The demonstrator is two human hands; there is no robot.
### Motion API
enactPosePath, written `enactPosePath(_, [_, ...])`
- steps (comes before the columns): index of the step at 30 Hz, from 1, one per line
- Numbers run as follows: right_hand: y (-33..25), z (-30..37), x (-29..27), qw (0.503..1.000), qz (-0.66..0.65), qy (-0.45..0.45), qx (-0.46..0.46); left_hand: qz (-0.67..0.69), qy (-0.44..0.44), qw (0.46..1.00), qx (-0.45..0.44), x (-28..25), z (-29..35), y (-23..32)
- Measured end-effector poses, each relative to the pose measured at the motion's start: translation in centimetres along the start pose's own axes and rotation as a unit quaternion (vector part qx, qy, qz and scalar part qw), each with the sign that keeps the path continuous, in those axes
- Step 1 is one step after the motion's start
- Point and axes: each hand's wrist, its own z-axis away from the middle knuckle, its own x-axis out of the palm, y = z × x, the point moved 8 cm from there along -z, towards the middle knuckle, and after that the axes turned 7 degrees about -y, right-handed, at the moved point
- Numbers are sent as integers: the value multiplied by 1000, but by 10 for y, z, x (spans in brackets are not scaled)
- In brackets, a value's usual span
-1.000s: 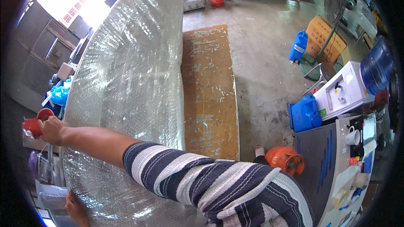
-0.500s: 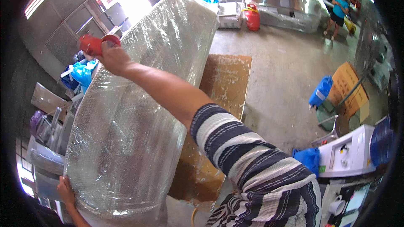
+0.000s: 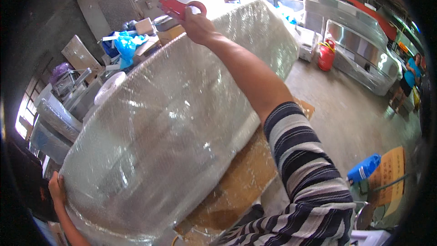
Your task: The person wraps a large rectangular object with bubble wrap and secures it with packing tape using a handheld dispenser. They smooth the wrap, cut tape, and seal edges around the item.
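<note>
A large panel-like piece wrapped in clear bubble wrap and film [image 3: 168,123] lies slanted in front of me, its long edge running from lower left to upper right. My right hand [image 3: 199,26] is stretched out over its far left edge. Its fingers are closed round a red tape dispenser [image 3: 175,8] with a ring-shaped end; whether tape runs from it I cannot tell. My left hand [image 3: 56,187] rests against the wrapped piece's near left corner, fingers extended along the side. Part of that hand is hidden by the edge.
A worn brown board [image 3: 227,196] lies under the piece. Left of it are a white roll [image 3: 110,86], a blue plastic bag [image 3: 126,48] and wrapped metal parts. A red gas cylinder [image 3: 326,55] stands far right, near a person [image 3: 409,79]. Cardboard [image 3: 387,177] leans at right.
My view has swung left, so the scene sits further right. My right hand still grips the red tape dispenser, beyond the far left edge; my left hand stays by the near left corner.
</note>
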Motion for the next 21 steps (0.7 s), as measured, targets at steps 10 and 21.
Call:
enactPosePath(10, [105,-22,34,997,-47,-60,31,-77,-100,983,-135,-13,33,19])
enactPosePath(21, [103,-18,21,987,-138,-76,6,67,128,983,114,-34,-274,548])
